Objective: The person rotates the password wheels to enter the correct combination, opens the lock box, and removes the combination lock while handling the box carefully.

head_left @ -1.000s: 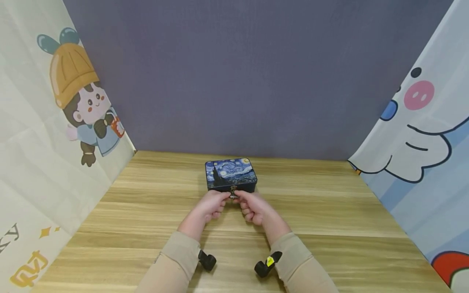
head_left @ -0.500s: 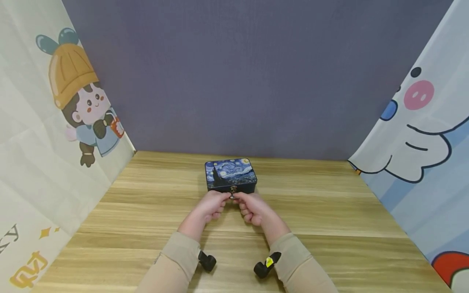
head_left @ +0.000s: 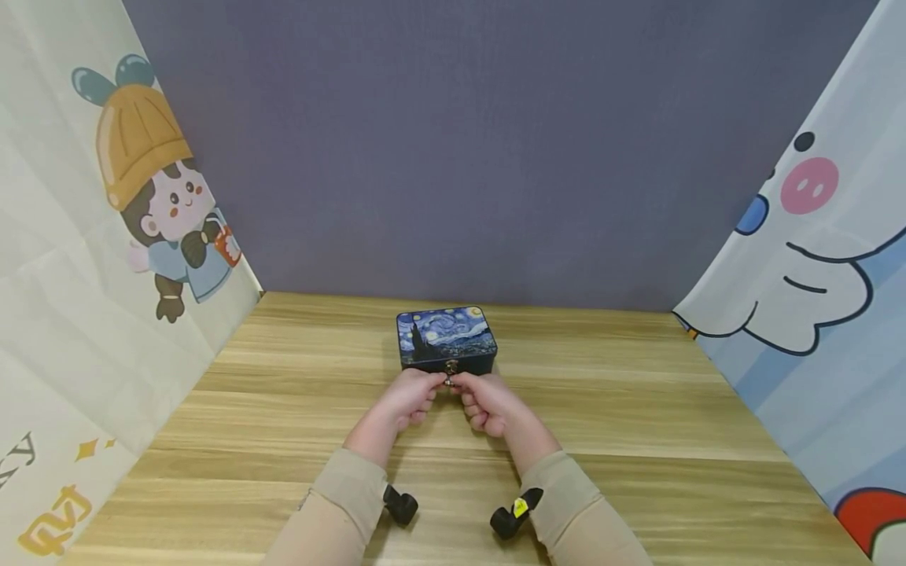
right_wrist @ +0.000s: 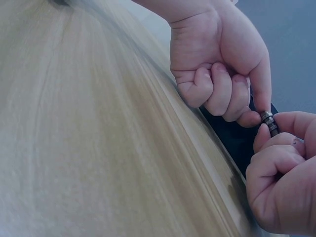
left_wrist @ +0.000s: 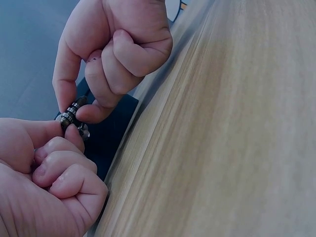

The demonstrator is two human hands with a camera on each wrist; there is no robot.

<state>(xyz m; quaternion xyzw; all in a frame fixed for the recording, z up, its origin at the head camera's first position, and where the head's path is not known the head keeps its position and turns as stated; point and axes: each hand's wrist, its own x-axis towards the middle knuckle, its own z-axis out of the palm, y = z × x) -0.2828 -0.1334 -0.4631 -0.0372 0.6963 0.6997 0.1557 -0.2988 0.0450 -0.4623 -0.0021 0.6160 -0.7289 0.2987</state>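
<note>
A small dark box (head_left: pixel 447 333) with a starry night painting on its lid sits closed near the table's back, a brass-coloured clasp (head_left: pixel 451 365) on its front. At that clasp is a small metal combination padlock (left_wrist: pixel 72 112) with ringed number dials. My left hand (head_left: pixel 406 398) pinches one end of it between thumb and index finger. From the other side, my right hand (head_left: pixel 490 403) pinches the opposite end likewise. On both hands the other fingers are curled in. The fingertips partly cover the padlock, and its digits are too small to read.
The wooden table (head_left: pixel 637 393) surrounds the box. Behind it stands a grey-purple backdrop (head_left: pixel 460 157). Printed cartoon curtains hang at the left (head_left: pixel 49 275) and right (head_left: pixel 849 314). Black wrist cameras sit at both sleeves.
Both hands stay at the padlock, with only a slight shift of the fingertips and of the padlock's tilt. The box has not moved.
</note>
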